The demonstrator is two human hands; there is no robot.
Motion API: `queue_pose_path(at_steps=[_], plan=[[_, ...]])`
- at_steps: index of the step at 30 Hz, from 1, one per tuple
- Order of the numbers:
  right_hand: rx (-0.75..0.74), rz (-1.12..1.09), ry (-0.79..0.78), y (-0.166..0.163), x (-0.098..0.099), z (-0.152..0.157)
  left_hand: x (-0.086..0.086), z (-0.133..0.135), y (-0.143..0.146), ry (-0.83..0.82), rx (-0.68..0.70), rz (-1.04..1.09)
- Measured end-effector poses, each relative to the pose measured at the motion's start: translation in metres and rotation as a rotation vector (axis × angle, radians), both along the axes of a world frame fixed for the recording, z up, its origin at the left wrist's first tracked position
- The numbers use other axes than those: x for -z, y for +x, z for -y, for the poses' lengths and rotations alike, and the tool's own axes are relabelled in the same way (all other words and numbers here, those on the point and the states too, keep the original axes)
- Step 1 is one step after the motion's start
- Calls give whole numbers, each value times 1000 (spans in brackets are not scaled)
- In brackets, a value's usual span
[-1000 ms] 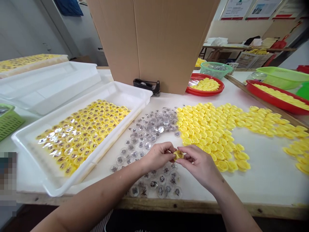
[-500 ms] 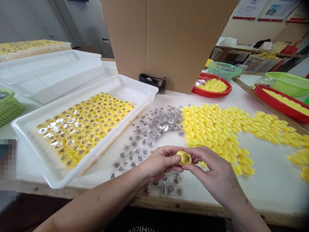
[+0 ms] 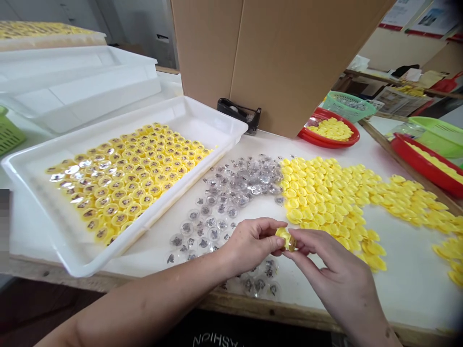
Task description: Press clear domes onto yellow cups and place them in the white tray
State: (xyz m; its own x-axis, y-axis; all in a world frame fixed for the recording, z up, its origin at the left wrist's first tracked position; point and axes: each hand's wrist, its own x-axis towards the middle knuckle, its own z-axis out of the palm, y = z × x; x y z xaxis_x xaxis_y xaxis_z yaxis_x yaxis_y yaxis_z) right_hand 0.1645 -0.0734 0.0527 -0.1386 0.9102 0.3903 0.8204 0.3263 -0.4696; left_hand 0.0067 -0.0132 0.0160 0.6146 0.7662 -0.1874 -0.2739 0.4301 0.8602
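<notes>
White workbench; cardboard box blocks the view behind it. At left, white tray of yellow-and-clear capsules, packed in rows. Centre, loose clear shells, their dark contents hard to make out. To their right, yellow shells. Left hand and right hand both pinch one yellow capsule between fingertips, above the lower clear shells. Fingers hide most of it; its seam cannot be made out.
</notes>
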Motion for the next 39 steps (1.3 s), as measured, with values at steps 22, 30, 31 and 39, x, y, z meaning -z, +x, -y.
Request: queue_pose_path(at_steps=[22, 30, 31, 39], plan=[[60, 237, 217, -16, 10, 0, -2, 4, -4, 271, 67, -172], [107, -293, -122, 2, 25, 0, 0, 1, -2, 275, 19, -174], [92, -371, -183, 5, 27, 0, 1, 1, -2, 341, 3, -204], [51, -756, -361, -2, 42, 0, -6, 0, -8, 589, -39, -518]])
